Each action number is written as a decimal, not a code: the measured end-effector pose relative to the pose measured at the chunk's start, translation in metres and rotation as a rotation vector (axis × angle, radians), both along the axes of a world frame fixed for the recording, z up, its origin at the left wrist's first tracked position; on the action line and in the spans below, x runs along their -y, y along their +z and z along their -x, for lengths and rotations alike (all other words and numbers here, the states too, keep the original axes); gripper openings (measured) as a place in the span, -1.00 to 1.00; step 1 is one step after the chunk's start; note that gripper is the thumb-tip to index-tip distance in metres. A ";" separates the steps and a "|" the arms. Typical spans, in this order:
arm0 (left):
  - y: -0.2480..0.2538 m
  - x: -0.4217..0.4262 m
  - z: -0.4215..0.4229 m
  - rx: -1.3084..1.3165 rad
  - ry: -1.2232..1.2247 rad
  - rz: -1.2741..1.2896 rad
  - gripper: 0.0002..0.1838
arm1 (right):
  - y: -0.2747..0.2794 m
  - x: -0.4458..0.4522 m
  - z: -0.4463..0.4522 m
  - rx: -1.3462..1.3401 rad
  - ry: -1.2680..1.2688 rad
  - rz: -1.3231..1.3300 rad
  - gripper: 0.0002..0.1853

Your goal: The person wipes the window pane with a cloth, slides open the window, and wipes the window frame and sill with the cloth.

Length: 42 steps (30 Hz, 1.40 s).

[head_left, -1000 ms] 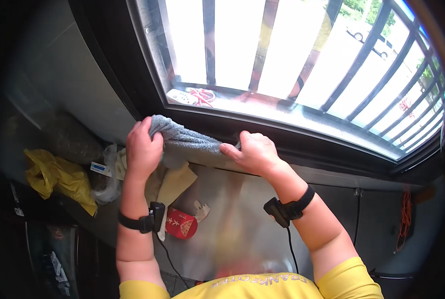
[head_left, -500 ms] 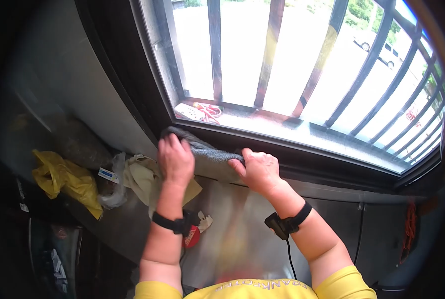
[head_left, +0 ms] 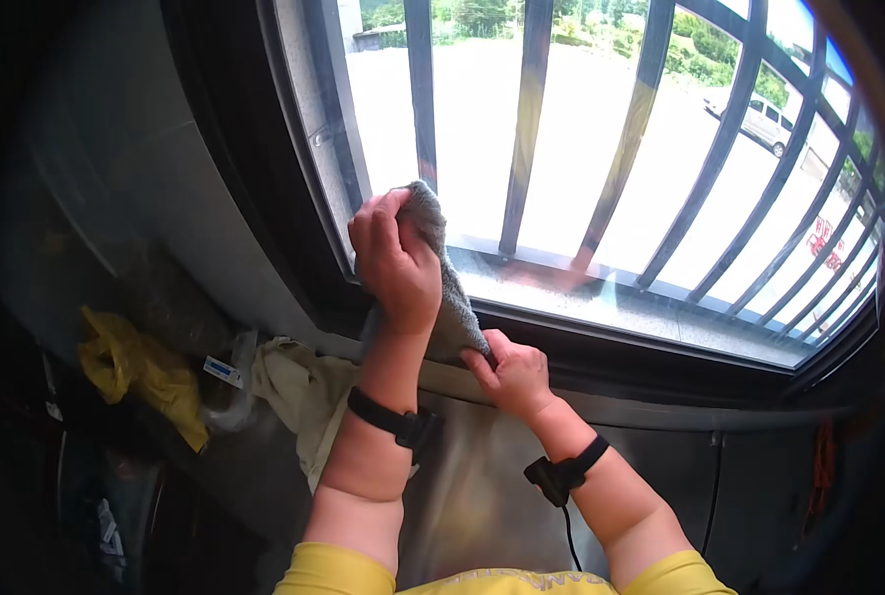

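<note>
A grey cloth [head_left: 452, 297] is stretched between my two hands in front of the barred window [head_left: 571, 149]. My left hand [head_left: 398, 258] is closed on its upper end, raised against the lower left part of the glass. Lower down and to the right, my right hand [head_left: 512, 372] pinches the cloth's other end, close to the dark window frame [head_left: 581, 342]. Part of the cloth hangs below and behind my left wrist, partly hidden.
On the left lie a yellow plastic bag [head_left: 140, 372], a small blue-and-white box [head_left: 223, 371] and a beige cloth [head_left: 308, 397]. A shiny metal surface [head_left: 482, 466] is below my hands. Orange cord [head_left: 821, 476] hangs at the right.
My left hand has moved up and right with its end of the cloth, from the frame onto the glass. My right hand has shifted slightly down. The view has tilted up a little.
</note>
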<state>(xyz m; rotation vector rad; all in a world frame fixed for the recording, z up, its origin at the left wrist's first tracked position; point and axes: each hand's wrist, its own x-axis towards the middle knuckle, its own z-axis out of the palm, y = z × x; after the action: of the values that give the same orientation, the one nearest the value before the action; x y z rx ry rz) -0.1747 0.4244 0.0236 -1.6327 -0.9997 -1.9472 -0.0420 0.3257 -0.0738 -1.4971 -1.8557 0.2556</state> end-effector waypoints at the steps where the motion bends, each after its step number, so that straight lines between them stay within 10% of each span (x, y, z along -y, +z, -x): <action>1: -0.005 0.000 0.002 -0.003 -0.001 0.002 -0.80 | -0.001 0.000 0.000 -0.003 -0.001 0.002 -0.69; 17: -0.072 0.029 0.100 0.067 0.258 0.361 -0.91 | 0.003 -0.001 0.010 -0.123 0.044 -0.073 -0.65; 23: -0.019 0.018 0.086 -0.204 0.088 0.305 -0.48 | -0.002 -0.005 0.013 -0.094 0.004 -0.079 -0.71; 28: -0.073 -0.006 0.068 -0.284 0.339 0.459 -0.24 | -0.006 -0.008 0.012 -0.057 0.012 -0.126 -0.76; 31: -0.135 0.006 0.060 -0.210 0.314 0.651 -0.29 | -0.004 -0.009 0.011 -0.058 0.040 -0.179 -0.78; 42: -0.110 0.065 0.097 -0.213 0.173 0.759 -0.65 | 0.004 0.005 -0.011 -0.463 -0.090 -0.124 -0.77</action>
<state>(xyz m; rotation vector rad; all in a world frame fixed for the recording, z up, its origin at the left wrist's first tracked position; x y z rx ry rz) -0.2720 0.3594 -0.0863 -1.9770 -1.8546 -1.3010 -0.0310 0.3203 -0.0698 -1.3010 -1.4075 0.3986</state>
